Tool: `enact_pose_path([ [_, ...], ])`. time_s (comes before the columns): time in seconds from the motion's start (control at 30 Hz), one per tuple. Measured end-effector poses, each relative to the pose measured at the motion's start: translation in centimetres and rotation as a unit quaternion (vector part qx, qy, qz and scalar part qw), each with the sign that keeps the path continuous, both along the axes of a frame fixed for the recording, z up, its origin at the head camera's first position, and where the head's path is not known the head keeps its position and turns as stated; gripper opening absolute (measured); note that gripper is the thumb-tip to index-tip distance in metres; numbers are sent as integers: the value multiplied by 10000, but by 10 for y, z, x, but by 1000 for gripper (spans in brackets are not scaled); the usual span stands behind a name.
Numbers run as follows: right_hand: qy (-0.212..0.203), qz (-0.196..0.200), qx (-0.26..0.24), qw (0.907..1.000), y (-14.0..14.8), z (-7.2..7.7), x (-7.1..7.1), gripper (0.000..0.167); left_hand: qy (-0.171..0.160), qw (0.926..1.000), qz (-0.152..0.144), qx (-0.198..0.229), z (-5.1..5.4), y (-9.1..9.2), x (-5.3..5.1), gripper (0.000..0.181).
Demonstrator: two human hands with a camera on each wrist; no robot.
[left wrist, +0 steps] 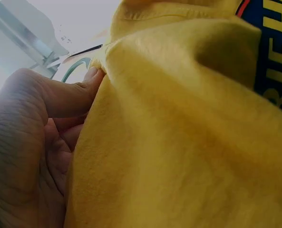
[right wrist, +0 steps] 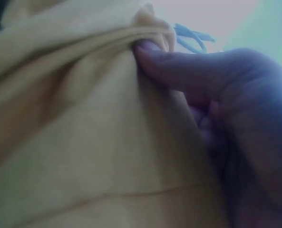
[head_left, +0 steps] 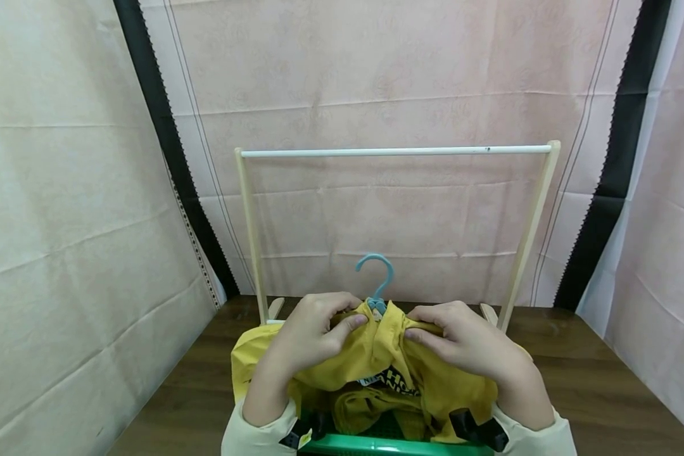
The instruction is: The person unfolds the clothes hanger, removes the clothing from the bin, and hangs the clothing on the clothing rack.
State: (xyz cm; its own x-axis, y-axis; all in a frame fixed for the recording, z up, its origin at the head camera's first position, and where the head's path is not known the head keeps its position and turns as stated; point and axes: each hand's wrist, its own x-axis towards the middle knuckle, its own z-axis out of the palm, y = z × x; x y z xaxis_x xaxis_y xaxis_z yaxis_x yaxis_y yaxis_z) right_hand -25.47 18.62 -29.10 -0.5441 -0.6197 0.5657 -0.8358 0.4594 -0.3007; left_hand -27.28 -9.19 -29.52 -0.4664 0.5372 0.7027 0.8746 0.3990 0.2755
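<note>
We count two hands, one hanger, one rack and one basket in the head view. The yellow garment (head_left: 370,364) lies at lower centre, spread between the hands and above the green basket (head_left: 396,446), whose rim shows at the bottom edge. Rolled yellow cloth (head_left: 356,408) sits under the garment's front; we cannot tell whether it is a second piece or part of the first.

The left hand (head_left: 319,329), left of centre, pinches the garment's upper edge between thumb and fingers. The right hand (head_left: 467,335), right of centre, grips the opposite side of the neck opening in the same way. The wrist views confirm one thumb pressed on the cloth at each side. The blue hanger (head_left: 391,273) stands between the hands, hook upward, its lower part inside the garment.

Around these we record the rack, with one white crossbar (head_left: 396,152) across the middle of the frame and two cream posts, left post (head_left: 252,234) and right post (head_left: 530,234). The wooden table (head_left: 593,380) lies beneath, and two black strips (head_left: 615,133) run down the pale backdrop (head_left: 342,69) at left and right.

As to obstruction, the hands cover the garment's shoulders, the garment hides the hanger's arms and much of the basket, and folds partly conceal the printed lettering (head_left: 396,380).
</note>
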Motion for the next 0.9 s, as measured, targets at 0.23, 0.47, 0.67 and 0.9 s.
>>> enact_pose_path([
  [0.23, -120, 183, -32, 9998, -1, -1, -4, 5, -130, 9999, 88, -41, 0, -1, 3, 4],
  [0.47, -36, -197, -89, 9998, 8, 0, -3, 8, -280, 9982, 459, -276, 5, -11, 5, 9],
  [0.67, -238, -32, -291, 9993, 18, 0, -3, 11, -506, 9965, 499, -438, 4, -14, 5, 14],
  [0.9, 85, -351, -151, 9992, 11, 1, 1, 14, -420, 9979, 304, -386, 4, -7, 5, 14],
])
